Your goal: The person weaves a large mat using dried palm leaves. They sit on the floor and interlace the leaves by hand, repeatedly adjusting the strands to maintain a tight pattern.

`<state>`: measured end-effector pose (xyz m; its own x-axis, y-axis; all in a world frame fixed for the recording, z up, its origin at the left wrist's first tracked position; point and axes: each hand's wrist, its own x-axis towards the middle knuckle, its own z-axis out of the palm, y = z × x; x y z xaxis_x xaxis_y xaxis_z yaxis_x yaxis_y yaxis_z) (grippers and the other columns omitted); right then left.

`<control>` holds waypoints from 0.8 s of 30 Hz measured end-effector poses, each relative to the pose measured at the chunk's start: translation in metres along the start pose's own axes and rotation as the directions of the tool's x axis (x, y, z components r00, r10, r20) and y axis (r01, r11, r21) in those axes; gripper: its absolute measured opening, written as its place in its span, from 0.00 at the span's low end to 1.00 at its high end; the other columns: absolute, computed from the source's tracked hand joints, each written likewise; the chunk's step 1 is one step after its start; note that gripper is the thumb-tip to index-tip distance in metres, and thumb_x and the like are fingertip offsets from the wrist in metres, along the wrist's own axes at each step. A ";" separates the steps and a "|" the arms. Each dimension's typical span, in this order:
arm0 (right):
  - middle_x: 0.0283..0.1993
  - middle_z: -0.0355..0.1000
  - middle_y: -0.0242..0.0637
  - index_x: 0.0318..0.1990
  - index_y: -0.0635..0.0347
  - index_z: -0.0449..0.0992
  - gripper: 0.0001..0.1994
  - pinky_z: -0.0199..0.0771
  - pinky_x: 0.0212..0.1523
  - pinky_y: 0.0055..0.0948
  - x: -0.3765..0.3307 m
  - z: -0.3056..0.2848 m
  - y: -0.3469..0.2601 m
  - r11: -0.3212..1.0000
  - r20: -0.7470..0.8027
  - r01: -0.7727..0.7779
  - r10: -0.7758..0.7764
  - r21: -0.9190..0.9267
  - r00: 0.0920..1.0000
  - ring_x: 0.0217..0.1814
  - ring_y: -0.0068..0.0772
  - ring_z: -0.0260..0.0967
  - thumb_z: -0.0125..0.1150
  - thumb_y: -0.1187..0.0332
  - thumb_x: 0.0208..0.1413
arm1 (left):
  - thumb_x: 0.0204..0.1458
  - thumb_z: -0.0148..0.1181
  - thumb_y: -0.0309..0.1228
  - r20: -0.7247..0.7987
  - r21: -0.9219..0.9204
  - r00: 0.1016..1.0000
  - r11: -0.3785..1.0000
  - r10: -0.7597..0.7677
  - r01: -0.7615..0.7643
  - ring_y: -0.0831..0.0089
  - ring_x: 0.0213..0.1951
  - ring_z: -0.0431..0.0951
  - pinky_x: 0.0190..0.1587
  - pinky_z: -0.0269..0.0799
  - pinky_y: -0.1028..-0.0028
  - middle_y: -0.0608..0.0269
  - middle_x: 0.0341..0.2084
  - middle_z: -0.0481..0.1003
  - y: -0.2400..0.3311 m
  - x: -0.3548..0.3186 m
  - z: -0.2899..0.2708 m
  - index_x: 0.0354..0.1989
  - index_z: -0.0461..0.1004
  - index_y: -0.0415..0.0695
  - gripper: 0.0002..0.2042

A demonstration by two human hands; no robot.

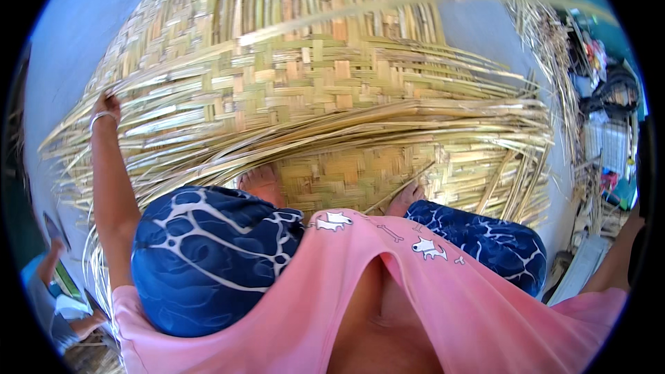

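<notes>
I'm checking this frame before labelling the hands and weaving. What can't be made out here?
- Right hand: head view, cut off by the right rim; only the forearm shows.
- Left hand: fingers sunk in loose strips, grip unclear.
- Mat near edge: hidden by knees.
- Clutter at right: too small and bent.

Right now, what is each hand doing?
Left hand: closed on loose bamboo strips at the woven mat's edge.
Right hand: out of view; only the forearm shows.
</notes>
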<state>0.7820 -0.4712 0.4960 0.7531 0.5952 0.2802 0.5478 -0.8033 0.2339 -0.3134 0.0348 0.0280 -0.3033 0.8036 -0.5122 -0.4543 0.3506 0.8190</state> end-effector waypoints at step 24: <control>0.25 0.72 0.35 0.32 0.63 0.72 0.13 0.69 0.31 0.28 -0.301 0.122 -0.561 0.365 0.306 0.198 -0.912 0.910 0.273 0.27 0.26 0.71 0.50 0.61 0.57 | 0.53 0.56 0.31 0.503 -0.111 0.863 0.994 0.038 0.020 0.67 0.38 0.75 0.40 0.75 0.70 0.58 0.34 0.74 -0.059 -0.148 0.158 0.40 0.70 0.40 0.10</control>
<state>0.2925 -0.2028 0.1673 -0.1825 0.8881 -0.4218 0.6802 -0.1958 -0.7064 -0.1096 -0.0284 0.0962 0.1423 0.9492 -0.2805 -0.5502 0.3114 0.7748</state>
